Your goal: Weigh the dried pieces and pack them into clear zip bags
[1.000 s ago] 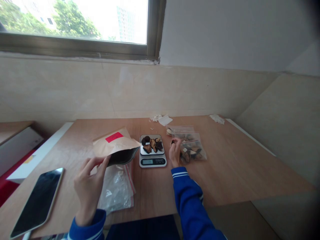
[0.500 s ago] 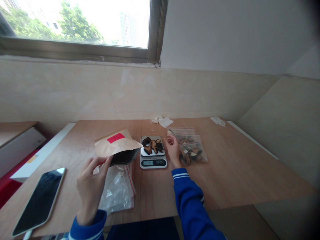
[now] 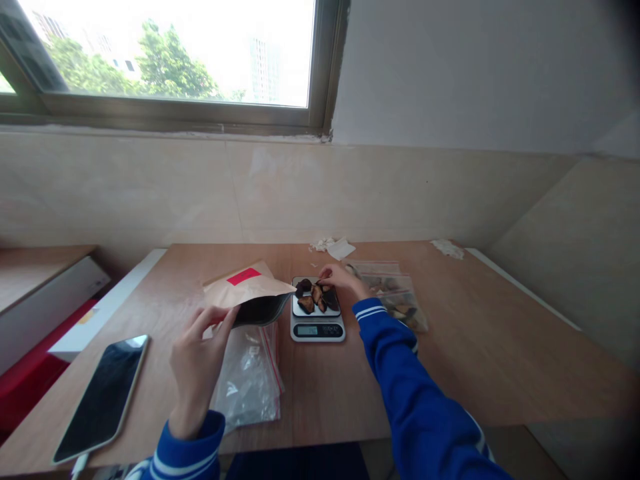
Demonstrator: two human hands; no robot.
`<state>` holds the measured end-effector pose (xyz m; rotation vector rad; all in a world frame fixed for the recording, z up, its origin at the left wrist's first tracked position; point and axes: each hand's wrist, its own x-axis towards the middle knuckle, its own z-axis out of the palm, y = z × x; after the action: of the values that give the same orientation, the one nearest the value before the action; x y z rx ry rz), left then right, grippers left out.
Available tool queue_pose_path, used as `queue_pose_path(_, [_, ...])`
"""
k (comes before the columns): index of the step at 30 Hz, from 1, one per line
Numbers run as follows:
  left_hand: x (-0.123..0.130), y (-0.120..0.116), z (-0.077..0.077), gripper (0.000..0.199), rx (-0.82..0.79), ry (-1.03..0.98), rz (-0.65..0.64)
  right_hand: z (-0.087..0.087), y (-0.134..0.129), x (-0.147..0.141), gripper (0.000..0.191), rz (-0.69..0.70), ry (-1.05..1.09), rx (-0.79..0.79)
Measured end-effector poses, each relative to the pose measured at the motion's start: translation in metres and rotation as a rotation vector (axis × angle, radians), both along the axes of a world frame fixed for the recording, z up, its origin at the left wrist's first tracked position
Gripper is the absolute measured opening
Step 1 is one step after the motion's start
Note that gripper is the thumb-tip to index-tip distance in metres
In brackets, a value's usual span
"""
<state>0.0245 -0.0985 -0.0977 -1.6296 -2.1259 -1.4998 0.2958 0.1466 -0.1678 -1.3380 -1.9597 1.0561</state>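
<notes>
Head view: person at a plywood-topped table [image 3: 480,353], both bare hands over it.

Left hand [image 3: 197,363]: fingers partly curled, gripping the near edge of a kraft paper envelope [image 3: 245,290] with a red label. The envelope sits right at the fingertips, tilted, mouth open toward the scale, dark lining showing. Whatever is inside can't be seen from here.

Right hand [image 3: 343,280]: reaching in from the right, fingers loosely bunched and angled down, fingertips at the right side of the pan of a digital kitchen scale [image 3: 317,328]. Touching or just above the dried mushroom pieces [image 3: 314,297] on the pan, hard to say which. Can't tell if a piece is pinched; nothing clear between the fingers.

Mushroom pieces: small dark-brown chunks, heaped on the pan, just left of the right-hand fingers and between both hands. The envelope mouth is just beside the pan's left edge. Scale display lit, digits too small to read.

Around that: clear zip bags with dried pieces [image 3: 395,293] lie just right of the scale, partly behind the right forearm's blue striped sleeve [image 3: 400,373]. A flattened clear zip bag [image 3: 247,380] lies under and in front of the envelope. Smartphone [image 3: 100,398], screen dark, lies well left with a cable at its lower end. Paper scraps [image 3: 340,249] lie at the far table edge, by the tiled wall [image 3: 150,193].
</notes>
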Motion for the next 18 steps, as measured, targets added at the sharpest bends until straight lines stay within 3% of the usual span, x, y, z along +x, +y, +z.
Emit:
queue_pose_path(10, [0.003, 0.001, 0.003, 0.027, 0.004, -0.04, -0.017, 0.002, 0.005, -0.009, 0.018, -0.023, -0.159, 0.076])
queue_pose_path(18, [0.001, 0.001, 0.005, 0.026, -0.014, -0.058, -0.033, 0.015, -0.012, -0.011, 0.018, -0.075, -0.229, 0.229])
